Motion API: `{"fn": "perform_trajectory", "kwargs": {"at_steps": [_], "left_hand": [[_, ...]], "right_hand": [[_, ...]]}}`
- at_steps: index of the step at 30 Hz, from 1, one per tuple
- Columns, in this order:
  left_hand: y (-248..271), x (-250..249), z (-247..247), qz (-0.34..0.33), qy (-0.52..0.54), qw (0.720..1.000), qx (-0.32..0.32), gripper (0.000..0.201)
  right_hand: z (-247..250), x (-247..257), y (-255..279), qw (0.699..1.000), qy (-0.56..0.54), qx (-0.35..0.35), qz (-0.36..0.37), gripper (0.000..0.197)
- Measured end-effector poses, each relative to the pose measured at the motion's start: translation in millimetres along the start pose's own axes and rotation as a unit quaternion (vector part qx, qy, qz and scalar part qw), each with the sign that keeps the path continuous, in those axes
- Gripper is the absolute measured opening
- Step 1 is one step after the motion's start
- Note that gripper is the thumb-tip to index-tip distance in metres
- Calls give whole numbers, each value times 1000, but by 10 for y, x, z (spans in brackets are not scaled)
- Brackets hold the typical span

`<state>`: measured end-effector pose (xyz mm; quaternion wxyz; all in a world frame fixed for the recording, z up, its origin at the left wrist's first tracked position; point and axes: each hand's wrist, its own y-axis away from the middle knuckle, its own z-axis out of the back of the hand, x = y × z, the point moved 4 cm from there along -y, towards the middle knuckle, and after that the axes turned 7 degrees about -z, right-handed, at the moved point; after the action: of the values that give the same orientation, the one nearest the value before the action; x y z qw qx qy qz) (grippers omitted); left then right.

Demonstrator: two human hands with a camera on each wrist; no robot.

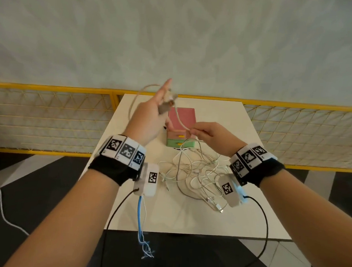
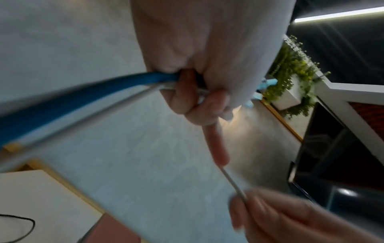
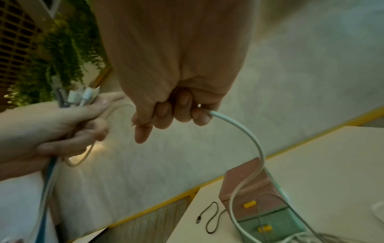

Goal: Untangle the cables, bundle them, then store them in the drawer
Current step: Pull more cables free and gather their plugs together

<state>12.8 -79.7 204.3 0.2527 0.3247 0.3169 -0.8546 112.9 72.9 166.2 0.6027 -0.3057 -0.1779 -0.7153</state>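
Observation:
My left hand [image 1: 151, 115] is raised above the table's far end and grips several cable plugs [image 1: 169, 99], index finger pointing straight out. A blue cable [image 1: 140, 211] and thin white ones hang from that grip past my wrist. From the plugs a white cable [image 1: 180, 119] loops over to my right hand [image 1: 205, 134], which pinches it [image 3: 256, 144] in curled fingers [image 3: 180, 113]. Below my hands a tangle of white cables [image 1: 195, 175] lies on the white table [image 1: 217, 221]. Behind it stands a small drawer box [image 1: 182, 115], pink over green, with yellow handles and both drawers closed.
A short black cable [image 3: 210, 218] lies on the table left of the drawer box [image 3: 259, 205]. A yellow mesh railing [image 1: 49, 114] runs behind the table in front of a grey wall. Dark floor surrounds the table, and wires trail from both wrist cameras.

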Motion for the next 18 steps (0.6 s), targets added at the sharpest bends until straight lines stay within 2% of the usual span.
{"fn": "perform_trajectory", "kwargs": {"at_steps": [1, 2, 4, 6, 7, 11, 12, 14, 16, 18], "left_hand": [[9, -31, -78, -18, -35, 999, 35, 67], [6, -32, -142, -21, -68, 995, 67, 64], [-9, 3, -210, 6, -115, 985, 127, 35], [-17, 8, -171, 17, -118, 985, 123, 16], [-34, 2, -110, 8, -118, 988, 96, 14], [-101, -22, 304, -15, -55, 991, -117, 17], [-93, -18, 364, -18, -48, 988, -143, 17], [-65, 3, 392, -10, -46, 987, -154, 12], [-52, 32, 329, 16, -48, 993, -106, 13], [-44, 75, 175, 42, -71, 997, 10, 22]], "right_hand": [[-1, 63, -36, 1000, 0, -9, 12, 22], [6, 123, -69, 999, -4, -20, 24, 21], [21, 197, -135, 998, -9, -37, 45, 20], [-1, 188, -173, 998, -28, -31, 44, 19], [-22, 150, -175, 998, -56, -24, 35, 21], [-115, -114, -143, 991, -134, -19, -7, 29], [-139, -148, -149, 991, -130, -17, -9, 28], [-170, -167, -197, 994, -106, -11, -20, 26], [-171, -109, -249, 997, -70, -13, -25, 23], [-139, 44, -275, 998, -59, -22, -5, 21]]}}
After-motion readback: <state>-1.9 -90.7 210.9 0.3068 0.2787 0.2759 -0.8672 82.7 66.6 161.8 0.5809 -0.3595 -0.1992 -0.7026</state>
